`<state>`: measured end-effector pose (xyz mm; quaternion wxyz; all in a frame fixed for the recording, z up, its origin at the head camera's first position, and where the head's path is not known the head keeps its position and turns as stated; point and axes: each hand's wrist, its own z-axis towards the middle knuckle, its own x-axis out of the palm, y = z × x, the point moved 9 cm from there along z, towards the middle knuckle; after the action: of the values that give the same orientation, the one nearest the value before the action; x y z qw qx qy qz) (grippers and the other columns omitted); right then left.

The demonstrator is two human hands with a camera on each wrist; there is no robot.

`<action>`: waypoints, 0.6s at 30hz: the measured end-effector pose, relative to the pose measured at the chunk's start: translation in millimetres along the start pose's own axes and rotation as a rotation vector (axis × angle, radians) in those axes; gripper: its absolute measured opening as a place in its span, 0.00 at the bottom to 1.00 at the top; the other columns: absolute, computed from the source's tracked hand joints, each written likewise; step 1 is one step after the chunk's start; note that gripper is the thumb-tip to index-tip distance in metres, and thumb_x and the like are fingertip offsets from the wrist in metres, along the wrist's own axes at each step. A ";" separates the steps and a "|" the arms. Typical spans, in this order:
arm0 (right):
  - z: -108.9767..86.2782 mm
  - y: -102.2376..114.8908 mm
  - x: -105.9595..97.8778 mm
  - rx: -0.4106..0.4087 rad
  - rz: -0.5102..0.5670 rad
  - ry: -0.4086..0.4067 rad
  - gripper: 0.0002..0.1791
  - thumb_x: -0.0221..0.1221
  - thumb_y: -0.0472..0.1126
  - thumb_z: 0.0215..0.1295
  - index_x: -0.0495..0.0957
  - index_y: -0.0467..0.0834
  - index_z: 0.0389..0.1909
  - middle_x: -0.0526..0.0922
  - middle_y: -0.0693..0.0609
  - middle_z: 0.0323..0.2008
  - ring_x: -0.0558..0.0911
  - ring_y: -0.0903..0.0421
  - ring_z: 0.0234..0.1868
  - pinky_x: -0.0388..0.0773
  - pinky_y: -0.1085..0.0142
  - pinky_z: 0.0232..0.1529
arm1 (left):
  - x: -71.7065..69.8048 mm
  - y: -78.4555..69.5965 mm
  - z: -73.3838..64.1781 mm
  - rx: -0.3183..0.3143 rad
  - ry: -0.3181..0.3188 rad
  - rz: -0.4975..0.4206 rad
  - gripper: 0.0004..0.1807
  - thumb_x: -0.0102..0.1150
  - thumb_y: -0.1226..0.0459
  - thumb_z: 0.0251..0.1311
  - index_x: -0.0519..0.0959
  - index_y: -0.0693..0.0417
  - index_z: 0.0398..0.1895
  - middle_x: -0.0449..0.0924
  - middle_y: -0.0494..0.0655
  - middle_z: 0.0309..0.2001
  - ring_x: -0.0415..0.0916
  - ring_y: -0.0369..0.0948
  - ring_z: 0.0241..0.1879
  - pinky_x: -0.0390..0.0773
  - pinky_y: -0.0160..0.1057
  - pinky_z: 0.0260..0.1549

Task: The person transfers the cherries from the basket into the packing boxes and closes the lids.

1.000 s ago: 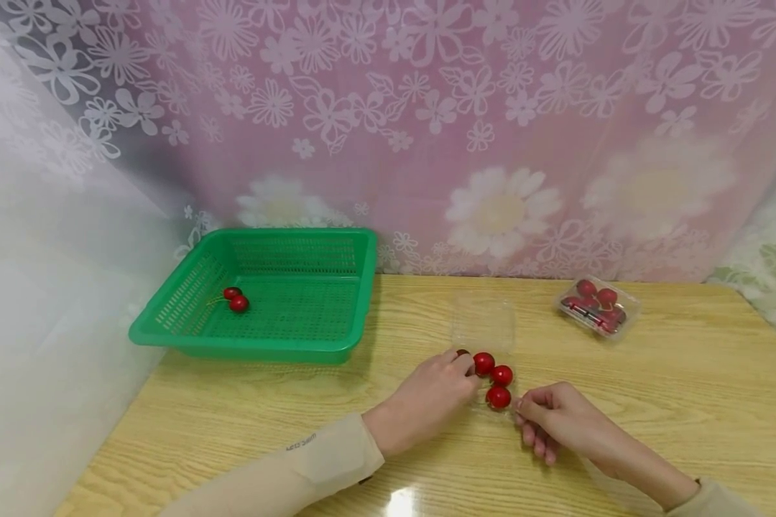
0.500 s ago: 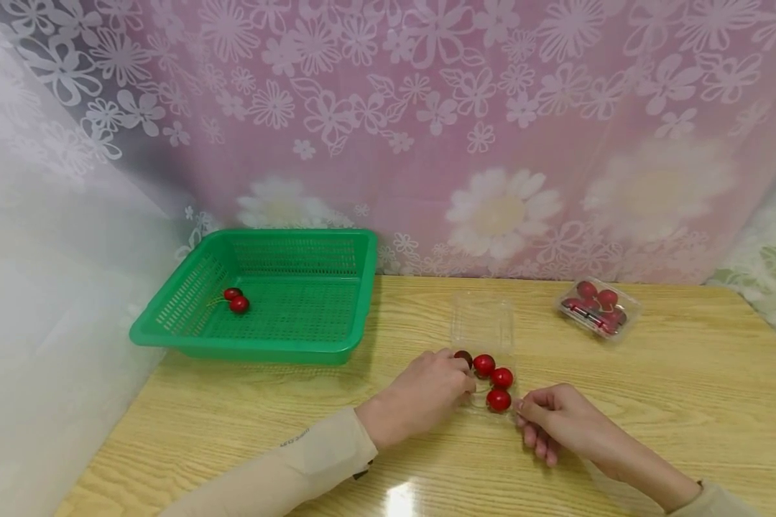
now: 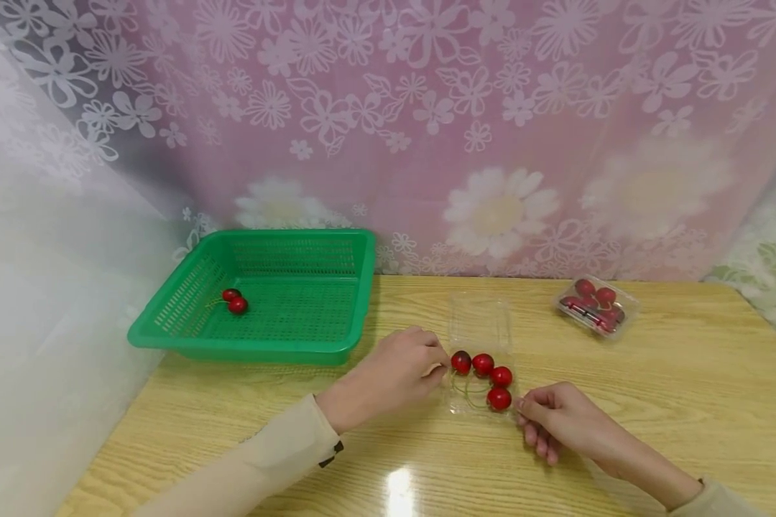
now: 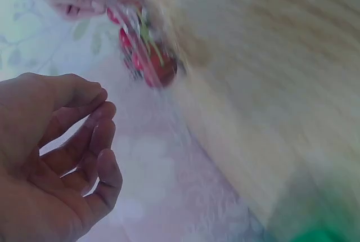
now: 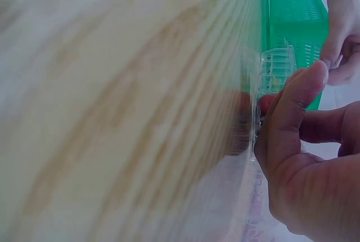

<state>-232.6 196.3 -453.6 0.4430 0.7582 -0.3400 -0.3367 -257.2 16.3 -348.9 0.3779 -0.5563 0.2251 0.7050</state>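
A clear plastic clamshell box [image 3: 453, 407] lies with its lid folded back on the table. Several red cherries sit in its tray, with a darker cherry [image 3: 461, 362] at the left and a bright red cherry [image 3: 499, 399] at the front right; thin green stems curve between them. My left hand [image 3: 397, 370] hovers just left of the box, fingers loosely bent and holding nothing, as the left wrist view also shows. At the box's right edge, my right hand [image 3: 559, 418] pinches the rim between thumb and forefinger.
A green plastic basket [image 3: 313, 352] stands at the left with two stemmed cherries [image 3: 237, 305] inside. Toward the back right is a closed clear box [image 3: 629, 305] filled with cherries. A floral curtain [image 3: 388, 143] hangs behind the wooden table [image 3: 478, 474].
My left hand has drawn back left, off the darker cherry, which now shows whole in the tray. The right hand keeps its place at the box's edge.
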 end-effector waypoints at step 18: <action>-1.1 0.6 -0.6 0.011 -0.011 -0.009 0.19 0.48 0.46 0.81 0.76 0.34 0.37 0.81 0.52 0.25 0.78 0.62 0.22 0.79 0.71 0.23 | -89.2 76.9 -69.7 -0.200 -0.274 -0.029 0.05 0.67 0.64 0.65 0.89 0.48 0.41 0.86 0.39 0.42 0.80 0.39 0.42 0.81 0.38 0.38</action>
<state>-232.2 197.0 -452.5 0.4353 0.7608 -0.3399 -0.3408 -266.1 -107.5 -291.2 0.3580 -0.4931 0.0921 0.7875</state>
